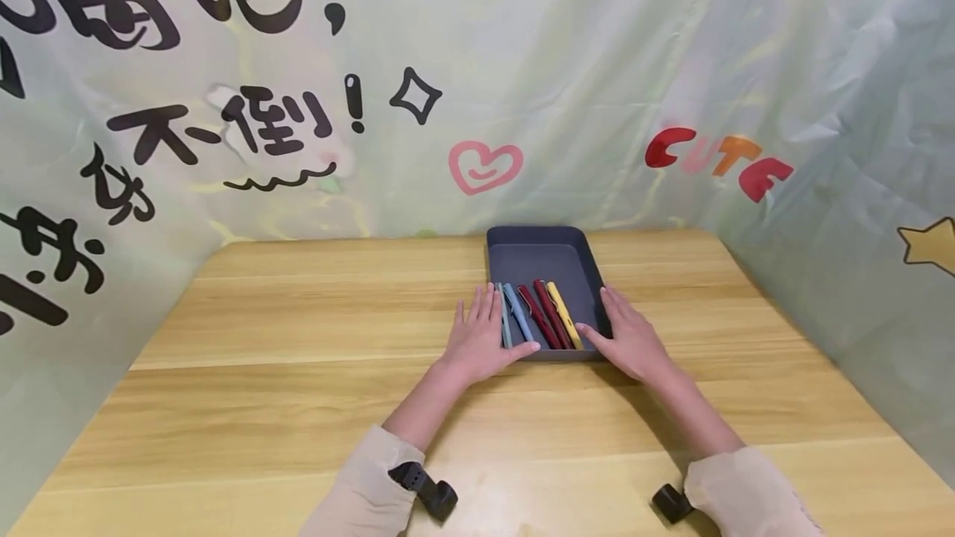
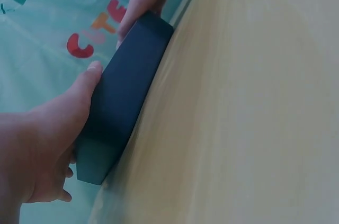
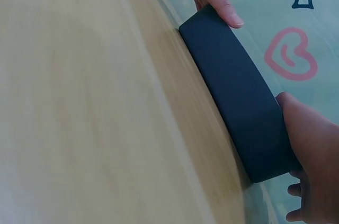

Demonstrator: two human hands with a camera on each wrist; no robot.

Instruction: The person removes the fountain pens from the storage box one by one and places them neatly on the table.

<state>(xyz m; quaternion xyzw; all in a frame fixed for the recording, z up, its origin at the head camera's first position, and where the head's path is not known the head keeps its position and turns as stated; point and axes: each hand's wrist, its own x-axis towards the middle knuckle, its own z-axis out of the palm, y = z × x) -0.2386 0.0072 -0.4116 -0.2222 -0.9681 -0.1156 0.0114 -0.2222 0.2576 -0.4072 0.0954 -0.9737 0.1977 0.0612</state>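
Behind the work, pale green cloth backdrop [image 1: 567, 89] printed with black characters, a pink heart [image 1: 485, 168] and the word CUTE; characters at far left cut off by the frame, likewise a yellow star [image 1: 928, 244] at the right edge. In front, wood-grain table [image 1: 298, 404], running out of frame at the bottom. Set towards its back edge, right of the middle: dark slate-blue rectangular tray [image 1: 540, 259]. Lying roughly side by side in its near half, teal pen [image 1: 505, 321], light blue pen [image 1: 521, 315], two dark red pens [image 1: 539, 317] and yellow pen [image 1: 565, 316]; lower ends at the near wall, tips hard to make out. Teal pen partly covered by the left hand [image 1: 477, 342].

Along the tray's left side, left fingers straight and slightly apart, thumb spread wide towards the near rim. Along the right side, right hand [image 1: 634, 342], fingers extended and partly hiding one another, thumb held away from them, over the rim and close to the yellow pen; contact with it impossible to tell. From both wrists, only the tray's outer walls in sight, pens hidden behind them, most of the nearer hand's fingers out of view. Beige sleeves [image 1: 366, 487] cropped by the bottom edge, with black wrist-worn devices [image 1: 440, 500] at the cuffs, details unclear.
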